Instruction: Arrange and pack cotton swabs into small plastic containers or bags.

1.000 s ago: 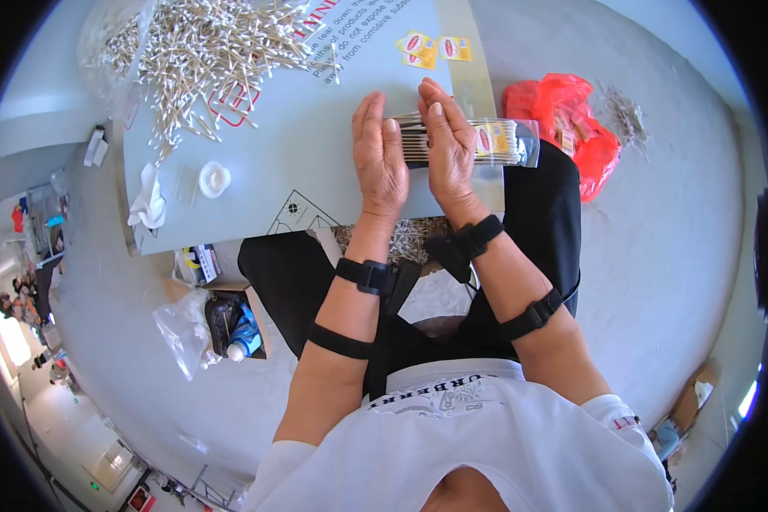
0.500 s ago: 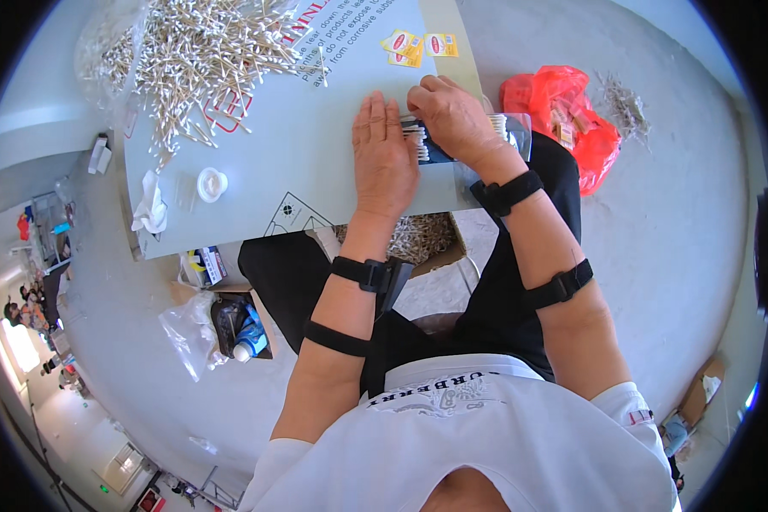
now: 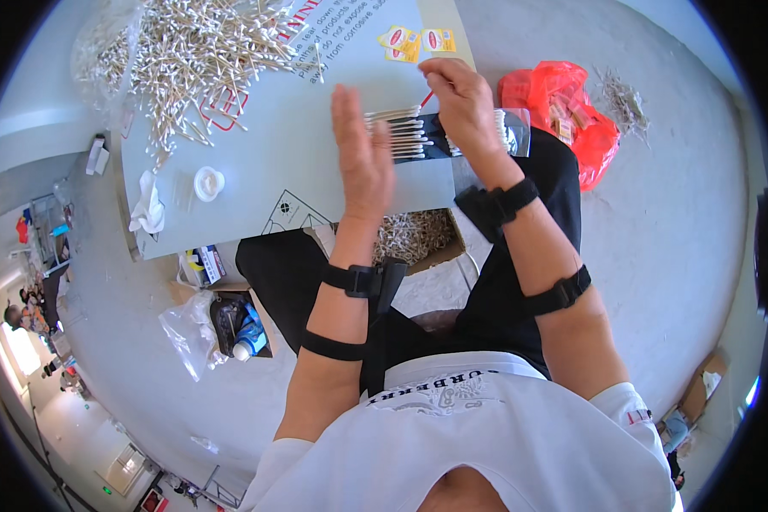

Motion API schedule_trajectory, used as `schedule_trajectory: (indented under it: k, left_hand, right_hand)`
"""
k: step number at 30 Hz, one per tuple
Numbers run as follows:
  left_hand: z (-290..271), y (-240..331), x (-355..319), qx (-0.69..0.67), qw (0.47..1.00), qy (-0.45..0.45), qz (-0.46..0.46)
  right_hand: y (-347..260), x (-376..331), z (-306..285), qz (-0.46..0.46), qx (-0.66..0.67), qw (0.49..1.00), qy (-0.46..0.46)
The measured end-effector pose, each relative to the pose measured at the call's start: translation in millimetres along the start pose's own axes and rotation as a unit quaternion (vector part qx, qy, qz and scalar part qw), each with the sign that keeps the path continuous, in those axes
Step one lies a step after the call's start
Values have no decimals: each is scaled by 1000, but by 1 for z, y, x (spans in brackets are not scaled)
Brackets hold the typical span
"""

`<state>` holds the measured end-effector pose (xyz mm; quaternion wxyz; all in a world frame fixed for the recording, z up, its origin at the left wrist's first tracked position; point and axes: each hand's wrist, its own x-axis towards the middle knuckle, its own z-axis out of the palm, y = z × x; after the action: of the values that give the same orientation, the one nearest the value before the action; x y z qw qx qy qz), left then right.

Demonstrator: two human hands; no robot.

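A row of cotton swabs [image 3: 408,138] lies side by side across a dark strip [image 3: 436,139] on the table. Just left of the row, my left hand [image 3: 365,162] is raised on edge, fingers stretched out, slightly blurred and holding nothing. My right hand [image 3: 468,107] hovers over the strip's right part, fingers loosely bent and apart, with nothing visible in them. Its wrist hides part of the strip. More white swab tips show right of it, by a clear plastic sleeve [image 3: 517,132] at the table's right edge.
A big heap of cotton swabs [image 3: 188,64] spreads from a clear bag at the far left. Yellow cards [image 3: 401,43] lie at the back. A small white tub [image 3: 209,183] and crumpled tissue [image 3: 148,205] sit left. Below are a box of swabs [image 3: 418,237] and a red bag [image 3: 602,141].
Both hands have lifted off the swabs and moved apart. My left hand shifted left and turned on edge; my right rose toward the yellow cards. The swab row between them is now uncovered.
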<state>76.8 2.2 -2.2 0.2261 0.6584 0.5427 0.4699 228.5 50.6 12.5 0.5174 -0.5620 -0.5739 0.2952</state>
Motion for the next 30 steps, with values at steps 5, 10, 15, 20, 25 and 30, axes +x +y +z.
schedule_trajectory:
  k: [5,10,15,20,25,30]
  left_hand:
    - [-15,-13,-2,-242,956,69,-149]
    - [-27,-18,4,179,979,-97,14]
    - [-16,-4,-3,324,933,-145,61]
    - [-17,-4,-5,348,916,-195,39]
    - [-17,-3,-5,363,908,-205,30]
    - [-27,-1,0,68,993,-89,-42]
  right_hand:
    - [-11,-41,14,116,202,967,107]
    - [-17,-39,1,-63,-163,984,-28]
    - [-5,-24,-4,-140,-280,942,-119]
    - [0,-22,-1,-120,-319,932,-123]
    - [-3,-18,-5,-94,-264,950,-136]
    - [-9,-27,-6,12,-49,998,-44]
